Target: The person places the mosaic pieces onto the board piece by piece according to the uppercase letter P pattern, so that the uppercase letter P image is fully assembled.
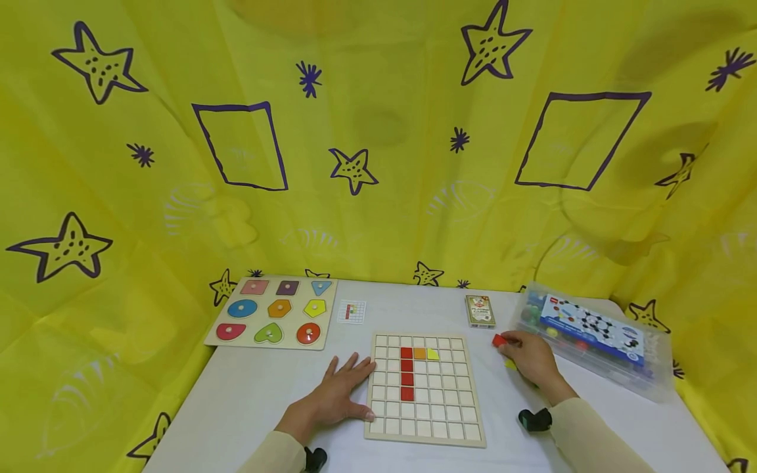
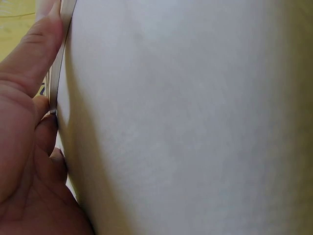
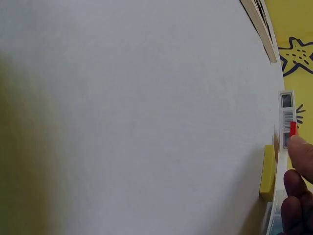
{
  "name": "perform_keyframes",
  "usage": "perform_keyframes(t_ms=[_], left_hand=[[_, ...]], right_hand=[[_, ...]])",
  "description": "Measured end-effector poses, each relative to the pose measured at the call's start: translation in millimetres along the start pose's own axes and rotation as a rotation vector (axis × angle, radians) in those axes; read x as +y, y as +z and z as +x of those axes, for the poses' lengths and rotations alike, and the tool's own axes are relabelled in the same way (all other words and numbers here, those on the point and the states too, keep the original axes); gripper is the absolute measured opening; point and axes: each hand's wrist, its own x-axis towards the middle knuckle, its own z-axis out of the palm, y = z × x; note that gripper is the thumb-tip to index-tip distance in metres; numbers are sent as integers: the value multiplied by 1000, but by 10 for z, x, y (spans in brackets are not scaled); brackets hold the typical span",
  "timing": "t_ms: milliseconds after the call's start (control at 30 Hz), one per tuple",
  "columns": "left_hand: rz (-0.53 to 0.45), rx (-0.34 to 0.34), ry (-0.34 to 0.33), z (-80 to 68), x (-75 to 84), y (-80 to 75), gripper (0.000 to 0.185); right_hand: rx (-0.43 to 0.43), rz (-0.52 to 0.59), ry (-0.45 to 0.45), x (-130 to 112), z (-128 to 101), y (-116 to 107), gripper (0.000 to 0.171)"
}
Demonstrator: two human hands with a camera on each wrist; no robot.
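A wooden grid board (image 1: 423, 412) lies on the white table. Several red square tiles (image 1: 407, 380) form a column on it, with an orange tile (image 1: 419, 353) and a yellow tile (image 1: 433, 354) beside the top one. My left hand (image 1: 337, 394) has its fingers spread, with fingertips and thumb touching the board's left edge; the left wrist view shows that hand (image 2: 24, 142) against the edge. To the right of the board, my right hand (image 1: 534, 361) pinches a red tile (image 1: 499, 339) between thumb and fingers. Under that hand lies a yellow piece (image 3: 267, 174), partly hidden in the head view.
A small pattern card (image 1: 351, 311) lies behind the board. Back left is a shape puzzle (image 1: 230, 295) with knobbed pieces. A card box (image 1: 480, 311) stands behind the right hand, and a clear plastic case (image 1: 653, 384) of coloured parts is at the right. Yellow curtain (image 1: 378, 223) surrounds the table.
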Motion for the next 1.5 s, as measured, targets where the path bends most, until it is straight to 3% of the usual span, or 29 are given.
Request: perform_keyframes(t_ms=[767, 1100, 1500], left_hand=[[6, 0, -10, 0, 13, 5, 102], [-1, 3, -7, -8, 8, -1, 102], [7, 1, -8, -6, 9, -7, 102]], right_hand=[[132, 347, 103, -283, -39, 158, 33], [207, 434, 61, -414, -64, 240, 33], [187, 491, 42, -602, -135, 331, 34]])
